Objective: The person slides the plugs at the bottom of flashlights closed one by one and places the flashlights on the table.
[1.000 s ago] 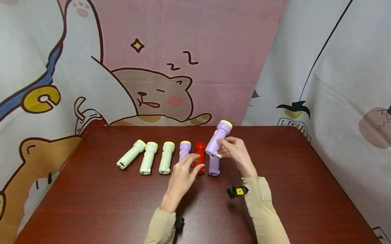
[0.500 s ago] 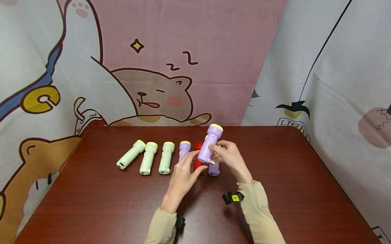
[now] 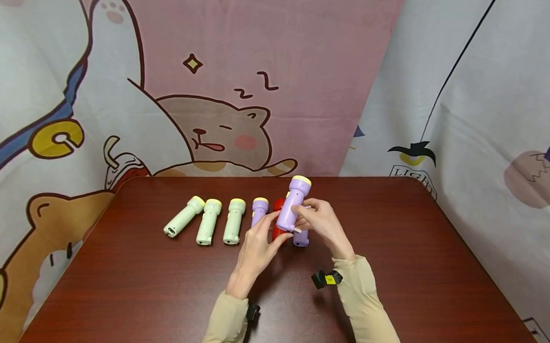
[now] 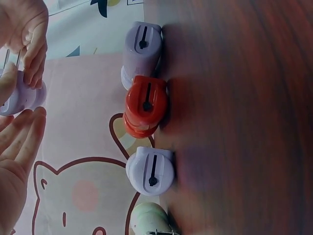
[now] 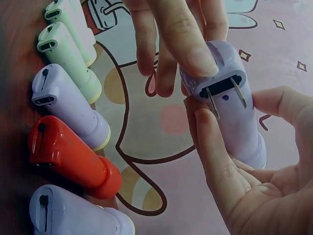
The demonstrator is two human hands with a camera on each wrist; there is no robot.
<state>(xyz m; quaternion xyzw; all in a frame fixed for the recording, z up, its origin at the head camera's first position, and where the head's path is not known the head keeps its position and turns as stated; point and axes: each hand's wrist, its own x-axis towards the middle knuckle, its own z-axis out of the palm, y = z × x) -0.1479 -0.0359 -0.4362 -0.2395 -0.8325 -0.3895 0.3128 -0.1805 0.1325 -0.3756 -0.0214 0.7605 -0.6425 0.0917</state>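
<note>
My right hand (image 3: 324,222) holds a purple flashlight (image 3: 295,203) above the row, tilted, its yellow-rimmed head up and away. Two metal plug prongs (image 5: 213,104) stick out from its base end, plain in the right wrist view. My left hand (image 3: 256,245) pinches the base end, thumb (image 5: 195,58) beside the prong slot and fingers on the far side. Below them on the table lie a red flashlight (image 4: 146,105), partly hidden in the head view, and a purple flashlight (image 4: 142,49) to its right. Another purple flashlight (image 5: 71,103) lies to the left of the red one.
Further left on the brown table (image 3: 150,289) lie several pale green flashlights, the nearest of them a green flashlight (image 3: 234,222), the outermost a slanted green flashlight (image 3: 184,217). A cartoon-printed cloth (image 3: 306,91) hangs behind the table's far edge.
My right hand has brought the purple flashlight left and down to my left hand. The left fingers now meet its base end. The flashlights on the table have not moved.
</note>
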